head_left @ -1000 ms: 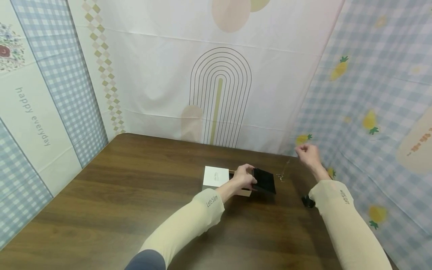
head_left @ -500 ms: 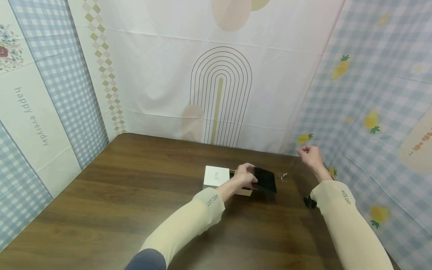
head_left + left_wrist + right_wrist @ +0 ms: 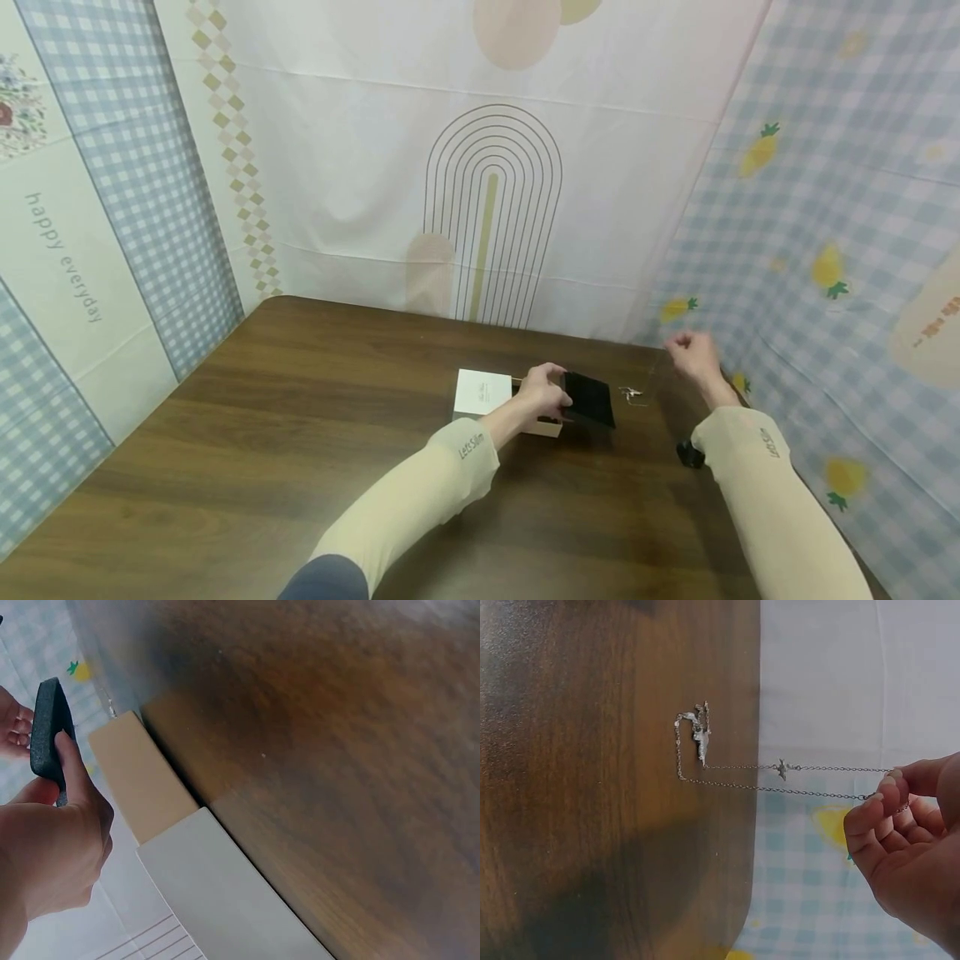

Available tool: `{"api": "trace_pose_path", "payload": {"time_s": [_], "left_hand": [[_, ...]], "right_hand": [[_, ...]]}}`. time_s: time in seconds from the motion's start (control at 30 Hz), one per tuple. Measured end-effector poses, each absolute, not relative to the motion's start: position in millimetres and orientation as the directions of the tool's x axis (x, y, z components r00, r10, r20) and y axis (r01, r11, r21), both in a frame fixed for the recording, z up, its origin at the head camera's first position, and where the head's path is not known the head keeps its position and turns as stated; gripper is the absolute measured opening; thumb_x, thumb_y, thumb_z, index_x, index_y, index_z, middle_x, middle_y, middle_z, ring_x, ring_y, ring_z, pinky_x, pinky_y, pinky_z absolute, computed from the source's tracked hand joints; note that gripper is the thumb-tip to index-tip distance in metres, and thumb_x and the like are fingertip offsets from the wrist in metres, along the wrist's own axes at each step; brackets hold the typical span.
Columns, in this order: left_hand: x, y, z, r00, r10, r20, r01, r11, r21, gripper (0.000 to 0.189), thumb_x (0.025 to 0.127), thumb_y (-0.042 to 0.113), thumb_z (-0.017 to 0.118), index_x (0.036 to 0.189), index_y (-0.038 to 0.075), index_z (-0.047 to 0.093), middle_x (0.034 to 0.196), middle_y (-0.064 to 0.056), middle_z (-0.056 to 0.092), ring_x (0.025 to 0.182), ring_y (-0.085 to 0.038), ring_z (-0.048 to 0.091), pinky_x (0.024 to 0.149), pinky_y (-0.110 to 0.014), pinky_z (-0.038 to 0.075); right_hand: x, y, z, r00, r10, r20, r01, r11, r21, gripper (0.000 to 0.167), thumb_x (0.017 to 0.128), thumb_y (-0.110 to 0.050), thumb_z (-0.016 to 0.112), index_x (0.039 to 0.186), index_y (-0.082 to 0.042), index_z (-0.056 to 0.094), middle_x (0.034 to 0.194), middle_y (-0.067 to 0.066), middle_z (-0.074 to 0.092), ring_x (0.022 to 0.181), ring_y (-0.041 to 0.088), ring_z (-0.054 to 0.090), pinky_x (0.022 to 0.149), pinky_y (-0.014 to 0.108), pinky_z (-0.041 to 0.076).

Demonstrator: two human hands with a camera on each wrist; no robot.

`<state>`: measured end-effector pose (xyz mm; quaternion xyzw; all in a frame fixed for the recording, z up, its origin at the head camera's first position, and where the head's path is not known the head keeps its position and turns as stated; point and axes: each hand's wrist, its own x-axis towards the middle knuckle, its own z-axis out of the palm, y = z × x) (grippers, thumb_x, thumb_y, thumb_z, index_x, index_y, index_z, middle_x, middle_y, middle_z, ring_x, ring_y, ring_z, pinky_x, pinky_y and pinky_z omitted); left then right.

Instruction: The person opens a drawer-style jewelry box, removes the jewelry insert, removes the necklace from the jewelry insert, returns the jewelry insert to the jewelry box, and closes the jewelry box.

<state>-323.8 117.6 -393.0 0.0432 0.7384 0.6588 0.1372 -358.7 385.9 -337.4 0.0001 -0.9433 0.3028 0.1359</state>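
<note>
In the head view my left hand (image 3: 542, 392) pinches a black foam pad (image 3: 588, 400) by its edge, tilted above the pulled-out end of a small box. The left wrist view shows the thumb and a finger on the pad (image 3: 46, 731). Beneath lies the box's white sleeve (image 3: 483, 392), with a beige drawer (image 3: 146, 772) sticking out of it. My right hand (image 3: 694, 358) is raised at the far right. Its fingertips pinch a thin silver necklace (image 3: 735, 786); the two strands run down, and the lower end with its charms (image 3: 701, 739) rests on the table.
The brown wooden table (image 3: 300, 433) has its back edge along a white printed curtain (image 3: 360, 183). A blue checked cloth (image 3: 810, 333) hangs close to the right arm. A small black object (image 3: 688, 454) shows beside the right sleeve.
My right hand has moved slightly down and to the right, and more of the necklace has settled on the table. The left hand, pad and box have stayed nearly still.
</note>
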Motion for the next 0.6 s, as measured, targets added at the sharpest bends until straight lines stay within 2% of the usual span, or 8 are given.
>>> {"api": "trace_pose_path", "payload": {"time_s": [0.17, 0.37, 0.6], "left_hand": [[-322.5, 116.8, -392.5, -0.958, 0.246, -0.145, -0.117, 0.127, 0.985, 0.051, 0.083, -0.006, 0.067, 0.130, 0.011, 0.056, 0.081, -0.007, 0.060, 0.063, -0.019, 0.064, 0.068, -0.034, 0.059], [-320.7, 116.1, -391.5, -0.958, 0.249, -0.145, -0.117, 0.124, 0.985, 0.052, 0.083, -0.006, 0.066, 0.131, 0.011, 0.056, 0.082, -0.007, 0.060, 0.063, -0.019, 0.064, 0.067, -0.034, 0.059], [-321.9, 116.2, -391.7, -0.956, 0.257, -0.143, -0.117, 0.112, 0.987, 0.051, 0.083, -0.007, 0.066, 0.130, 0.010, 0.056, 0.081, -0.007, 0.059, 0.063, -0.018, 0.063, 0.066, -0.034, 0.059]], "right_hand": [[-356.1, 385.0, -339.0, -0.969, 0.095, 0.229, -0.066, 0.791, -0.608, 0.027, 0.096, -0.009, 0.048, 0.099, 0.015, 0.059, 0.075, 0.021, 0.064, 0.053, 0.009, 0.056, 0.051, 0.026, 0.049], [-357.3, 386.9, -342.6, -0.980, 0.114, 0.163, -0.025, 0.739, -0.673, 0.031, 0.098, -0.012, 0.048, 0.107, 0.017, 0.056, 0.078, 0.015, 0.063, 0.057, 0.008, 0.060, 0.052, 0.026, 0.054], [-360.8, 390.2, -348.6, -0.982, 0.127, 0.142, -0.011, 0.704, -0.711, 0.033, 0.098, -0.012, 0.047, 0.110, 0.018, 0.054, 0.077, 0.015, 0.065, 0.056, 0.008, 0.061, 0.053, 0.028, 0.057]]}}
